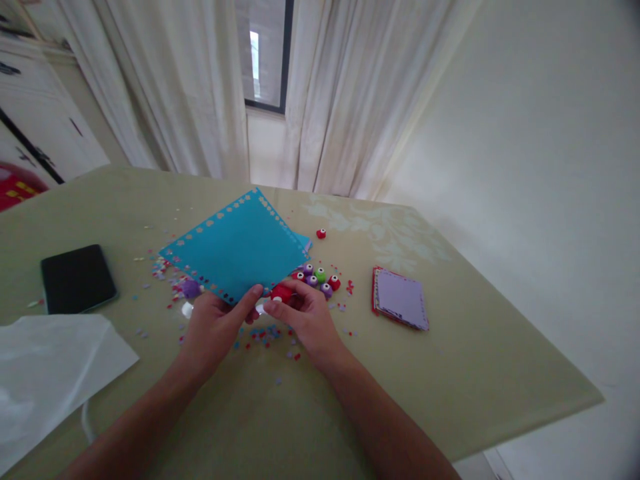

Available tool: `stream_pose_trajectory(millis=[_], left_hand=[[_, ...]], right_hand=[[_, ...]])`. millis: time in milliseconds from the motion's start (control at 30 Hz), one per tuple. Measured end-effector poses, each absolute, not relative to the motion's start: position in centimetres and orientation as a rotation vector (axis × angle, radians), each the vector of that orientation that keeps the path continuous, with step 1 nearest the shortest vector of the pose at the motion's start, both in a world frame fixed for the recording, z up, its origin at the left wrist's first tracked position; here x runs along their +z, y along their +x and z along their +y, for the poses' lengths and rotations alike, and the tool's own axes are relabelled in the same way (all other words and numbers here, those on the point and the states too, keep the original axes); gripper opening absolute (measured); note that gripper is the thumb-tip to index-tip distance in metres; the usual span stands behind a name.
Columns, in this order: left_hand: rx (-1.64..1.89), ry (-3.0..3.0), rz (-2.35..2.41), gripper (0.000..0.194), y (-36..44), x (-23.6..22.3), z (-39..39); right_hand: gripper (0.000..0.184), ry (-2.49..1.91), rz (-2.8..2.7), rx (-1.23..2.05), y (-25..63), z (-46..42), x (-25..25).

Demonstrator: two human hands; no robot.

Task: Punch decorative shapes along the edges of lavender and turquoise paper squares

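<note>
A sheet of blue paper is tilted up over the table, with small shapes punched along its edges. My left hand grips its near edge, thumb on top. My right hand is closed around a red craft punch at the sheet's near right corner. Several small punches in red, purple and green stand just beyond my right hand. A larger purple punch sits to the left of my left hand. Tiny punched paper bits lie scattered beneath and around both hands.
On the right rests a stack of purple and red paper squares. One red punch stands apart farther back. A dark phone or tablet and a white sheet or bag occupy the left. Curtains hang behind the table.
</note>
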State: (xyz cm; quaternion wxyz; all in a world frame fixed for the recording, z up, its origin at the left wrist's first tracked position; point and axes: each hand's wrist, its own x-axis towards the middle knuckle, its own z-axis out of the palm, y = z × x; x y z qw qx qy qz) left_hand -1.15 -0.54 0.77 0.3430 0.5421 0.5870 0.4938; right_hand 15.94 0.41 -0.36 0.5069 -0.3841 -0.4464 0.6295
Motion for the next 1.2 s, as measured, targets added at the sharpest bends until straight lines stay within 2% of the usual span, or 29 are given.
stream_pose_trajectory(millis=[567, 800, 1200], left_hand=[[1.263, 1.333, 1.503, 0.044, -1.08, 0.82, -0.59], [1.254, 1.364, 1.442, 0.041, -0.57, 1.26, -0.63], [1.163, 1.372, 1.429, 0.035, -0.36, 0.64, -0.50]], right_hand=[[0.038, -0.884, -1.053, 1.641, 16.72, 0.59, -0.06], [0.036, -0.838, -0.960, 1.560, 16.52, 0.66, 0.18], [0.057, -1.013, -0.879, 1.568, 16.85, 1.16, -0.22]])
